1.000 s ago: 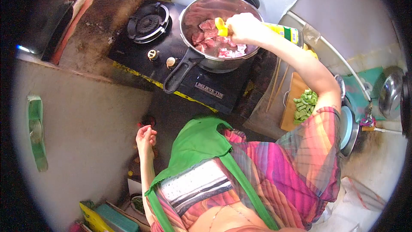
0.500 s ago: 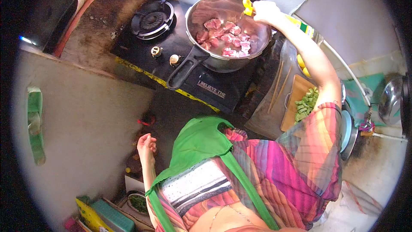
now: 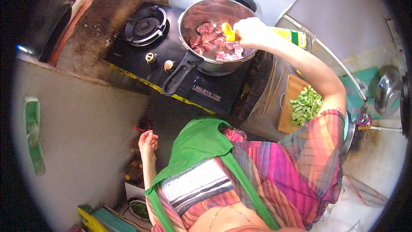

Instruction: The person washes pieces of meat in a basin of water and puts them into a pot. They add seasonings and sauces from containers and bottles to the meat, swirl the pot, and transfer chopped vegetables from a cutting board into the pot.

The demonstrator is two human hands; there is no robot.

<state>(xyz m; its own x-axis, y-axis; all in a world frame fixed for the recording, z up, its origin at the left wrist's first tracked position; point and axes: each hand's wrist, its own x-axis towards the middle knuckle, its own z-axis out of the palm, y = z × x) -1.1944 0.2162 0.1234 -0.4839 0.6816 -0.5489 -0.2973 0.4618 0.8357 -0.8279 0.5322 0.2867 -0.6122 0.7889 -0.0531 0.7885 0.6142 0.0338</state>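
Observation:
My right hand (image 3: 252, 33) grips a bottle (image 3: 288, 37) with a yellow cap and a green, white and yellow label. It is tilted over the pressure cooker pot (image 3: 216, 68), its yellow cap (image 3: 227, 30) above the rim's opening. Inside the pot lie chunks of raw red meat (image 3: 208, 36). Whether liquid runs from the bottle is too small to tell. My left hand (image 3: 148, 141) hangs low beside the green apron (image 3: 197, 139), fingers loosely curled in with nothing seen in them.
The pot stands on a black gas stove (image 3: 206, 88), its long handle (image 3: 178, 77) pointing toward me. A second burner (image 3: 146, 25) is at the left. Chopped green vegetables (image 3: 305, 105) lie on a wooden board (image 3: 286, 118) at the right, beside chopsticks (image 3: 274, 88). A metal bowl (image 3: 387, 98) hangs or stands far right.
My right hand has moved left and down with the bottle, bringing its cap farther over the meat. The whole view has shifted slightly. My left hand stays low, fingers curled a little more.

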